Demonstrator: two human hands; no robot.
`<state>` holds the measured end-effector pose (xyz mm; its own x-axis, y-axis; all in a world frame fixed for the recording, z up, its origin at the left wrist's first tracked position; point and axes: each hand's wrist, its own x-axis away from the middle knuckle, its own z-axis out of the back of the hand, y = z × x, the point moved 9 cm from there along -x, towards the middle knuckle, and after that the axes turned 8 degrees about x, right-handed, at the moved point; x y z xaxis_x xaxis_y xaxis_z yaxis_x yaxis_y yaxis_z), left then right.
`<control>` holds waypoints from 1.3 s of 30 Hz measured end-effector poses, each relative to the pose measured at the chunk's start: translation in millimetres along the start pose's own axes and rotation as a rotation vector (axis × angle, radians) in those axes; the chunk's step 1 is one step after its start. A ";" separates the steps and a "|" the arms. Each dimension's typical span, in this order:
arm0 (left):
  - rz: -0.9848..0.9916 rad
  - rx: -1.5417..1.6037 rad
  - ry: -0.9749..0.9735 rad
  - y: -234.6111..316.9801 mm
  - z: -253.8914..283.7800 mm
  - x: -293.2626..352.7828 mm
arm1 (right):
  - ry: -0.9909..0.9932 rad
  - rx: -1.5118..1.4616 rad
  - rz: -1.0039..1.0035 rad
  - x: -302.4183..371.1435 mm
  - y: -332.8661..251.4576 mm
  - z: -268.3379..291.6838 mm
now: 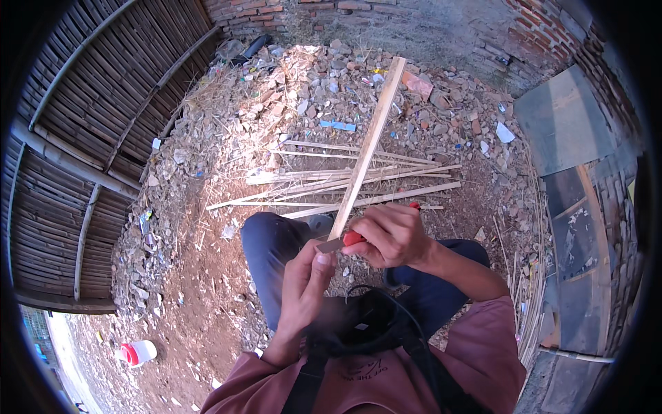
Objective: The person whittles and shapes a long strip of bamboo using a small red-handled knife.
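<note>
My right hand point(389, 234) is closed around the red handle of a knife point(354, 238). Its short flat blade lies across the near end of a long, pale wooden strip point(372, 138). At that end the fingers of my left hand point(307, 279) are closed, thumb against the blade's lower edge. They seem to pinch the strip there, though the blade partly hides the grip. From my hands the strip slants away, up and to the right, above several thinner split sticks point(331, 183) lying on the ground.
Rubble and litter point(324, 83) cover the ground ahead, up to a brick wall point(414, 27). A bamboo-slat wall point(76, 103) stands left, sheet panels point(565, 124) lean right. A red-and-white container point(141, 352) sits lower left. My bent knees point(269, 252) flank the work.
</note>
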<state>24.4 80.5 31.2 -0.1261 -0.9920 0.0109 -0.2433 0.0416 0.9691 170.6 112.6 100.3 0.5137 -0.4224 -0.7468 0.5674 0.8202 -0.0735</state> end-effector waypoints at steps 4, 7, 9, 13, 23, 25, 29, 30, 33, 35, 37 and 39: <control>-0.004 -0.005 -0.014 -0.7 1.0 1.7 | -0.004 0.024 0.004 -2.3 -0.8 4.6; 0.039 0.006 -0.016 -5.9 3.5 3.9 | 0.048 0.006 -0.007 -1.5 2.7 7.6; 0.055 0.001 -0.001 -7.9 5.6 5.1 | 0.049 0.020 0.000 -3.2 4.1 8.6; 0.042 -0.004 -0.008 -3.8 4.0 6.7 | 0.039 0.028 -0.012 -3.4 7.4 11.9; 0.051 -0.048 -0.060 -26.9 7.1 22.6 | 0.174 -0.017 -0.227 -7.8 72.9 45.1; 0.039 -0.056 -0.088 -32.0 6.0 27.3 | 0.209 -0.020 -0.404 -2.7 106.5 56.5; 0.160 -0.126 -0.062 -47.0 16.6 38.2 | 0.321 -0.070 -0.621 22.9 183.4 65.1; 0.162 -0.151 -0.049 -47.9 19.0 37.8 | 0.366 -0.256 -0.719 33.7 201.9 65.5; 0.066 -0.235 -0.043 -40.2 24.2 29.7 | 0.389 -0.476 -0.792 36.1 198.8 62.3; 0.078 -0.199 -0.027 -40.2 24.2 23.6 | 0.339 -0.468 -0.691 33.4 177.7 58.6; 0.082 -0.122 -0.017 -43.4 26.7 19.0 | 0.189 -0.366 -0.549 25.1 145.8 41.9; 0.098 -0.090 0.000 -38.4 23.8 14.6 | 0.075 -0.190 -0.358 8.1 94.8 27.9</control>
<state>9.0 67.2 -11.7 -0.1446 -0.9837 0.1072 -0.1421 0.1278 0.9816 246.5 176.1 105.6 0.2535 -0.6704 -0.6973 0.5695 0.6861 -0.4527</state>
